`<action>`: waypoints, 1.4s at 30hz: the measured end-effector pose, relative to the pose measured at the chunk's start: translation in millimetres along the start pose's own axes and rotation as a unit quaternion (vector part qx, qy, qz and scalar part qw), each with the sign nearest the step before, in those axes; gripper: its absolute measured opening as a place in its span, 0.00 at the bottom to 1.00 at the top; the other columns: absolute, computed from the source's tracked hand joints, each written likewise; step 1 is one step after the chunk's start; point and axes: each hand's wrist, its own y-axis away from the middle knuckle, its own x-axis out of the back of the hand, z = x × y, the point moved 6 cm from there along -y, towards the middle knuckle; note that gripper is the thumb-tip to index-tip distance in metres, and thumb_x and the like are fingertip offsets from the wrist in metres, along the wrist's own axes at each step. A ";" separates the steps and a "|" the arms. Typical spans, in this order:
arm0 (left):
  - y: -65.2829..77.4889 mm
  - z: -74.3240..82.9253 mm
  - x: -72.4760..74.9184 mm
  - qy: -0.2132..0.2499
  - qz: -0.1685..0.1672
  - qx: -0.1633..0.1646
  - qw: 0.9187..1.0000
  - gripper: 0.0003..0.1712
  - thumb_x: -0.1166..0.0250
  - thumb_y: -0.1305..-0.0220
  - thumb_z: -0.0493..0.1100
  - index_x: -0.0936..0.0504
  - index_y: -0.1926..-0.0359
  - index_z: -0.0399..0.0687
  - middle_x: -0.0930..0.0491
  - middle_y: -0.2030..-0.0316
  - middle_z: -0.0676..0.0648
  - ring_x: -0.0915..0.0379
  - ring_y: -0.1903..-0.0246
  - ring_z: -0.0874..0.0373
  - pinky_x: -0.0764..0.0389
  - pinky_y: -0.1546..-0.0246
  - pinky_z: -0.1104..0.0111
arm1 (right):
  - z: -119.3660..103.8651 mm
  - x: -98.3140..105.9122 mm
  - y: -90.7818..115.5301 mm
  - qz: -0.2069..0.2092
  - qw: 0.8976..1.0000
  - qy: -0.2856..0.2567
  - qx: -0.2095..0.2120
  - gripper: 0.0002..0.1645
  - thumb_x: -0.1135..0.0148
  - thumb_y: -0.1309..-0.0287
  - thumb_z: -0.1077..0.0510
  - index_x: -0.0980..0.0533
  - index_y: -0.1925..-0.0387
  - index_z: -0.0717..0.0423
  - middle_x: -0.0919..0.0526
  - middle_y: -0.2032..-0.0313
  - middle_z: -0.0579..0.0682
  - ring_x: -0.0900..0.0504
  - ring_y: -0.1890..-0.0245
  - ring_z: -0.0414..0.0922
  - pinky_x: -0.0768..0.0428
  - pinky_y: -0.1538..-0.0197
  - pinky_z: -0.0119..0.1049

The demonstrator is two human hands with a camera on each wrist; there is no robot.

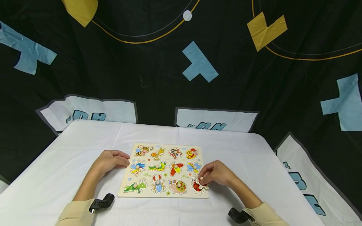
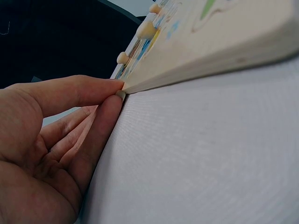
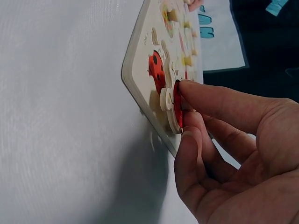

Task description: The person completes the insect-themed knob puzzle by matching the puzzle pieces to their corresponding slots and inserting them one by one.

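A wooden peg puzzle board (image 1: 167, 196) with pictured insects lies on the white table. My left hand (image 1: 110, 161) is at its left side, fingers nearly straight, thumb and fingertips touching the edge; in the left wrist view the fingertips (image 2: 112, 88) meet right at that edge. At the near right corner, my right hand (image 1: 216, 174) pinches a red ladybug puzzle piece (image 3: 177, 109) between thumb and fingers. The piece is tilted and overlaps the matching ladybug picture (image 3: 157, 70) in the board's recess. Its knob is hidden by my fingers.
Several other insect pieces with round knobs sit in the board, among them a snail (image 1: 179, 187), a beetle (image 1: 157, 185) and a green grasshopper (image 1: 135, 187). A white cloth covers the table (image 1: 158, 213). Behind it hangs a black curtain (image 1: 158, 78) with blue and yellow shapes.
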 end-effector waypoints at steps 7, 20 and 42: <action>-0.7 -0.5 0.2 0.001 -0.001 0.007 1.000 0.22 0.25 0.48 0.41 0.14 0.51 0.38 0.10 0.66 0.48 0.16 0.67 0.61 0.23 0.63 0.69 | -3.2 -7.6 -0.5 -0.009 1.000 -0.003 -0.001 0.10 0.23 0.58 0.67 0.14 0.69 0.63 0.15 0.77 0.49 0.21 0.77 0.39 0.23 0.70 0.35; 0.6 -0.2 -0.6 0.006 -0.001 0.011 1.000 0.22 0.24 0.49 0.40 0.13 0.52 0.39 0.10 0.65 0.47 0.16 0.67 0.60 0.23 0.63 0.70 | -5.5 -15.6 -2.2 -0.016 1.000 0.008 -0.004 0.10 0.21 0.61 0.67 0.14 0.72 0.61 0.18 0.80 0.45 0.26 0.79 0.37 0.29 0.73 0.31; 0.5 0.7 0.5 -0.005 0.006 0.007 1.000 0.21 0.25 0.48 0.41 0.13 0.52 0.39 0.10 0.62 0.46 0.17 0.66 0.60 0.23 0.63 0.69 | -8.6 -22.0 -2.5 -0.019 1.000 0.004 0.002 0.10 0.21 0.62 0.68 0.14 0.72 0.61 0.17 0.80 0.48 0.25 0.79 0.37 0.30 0.73 0.30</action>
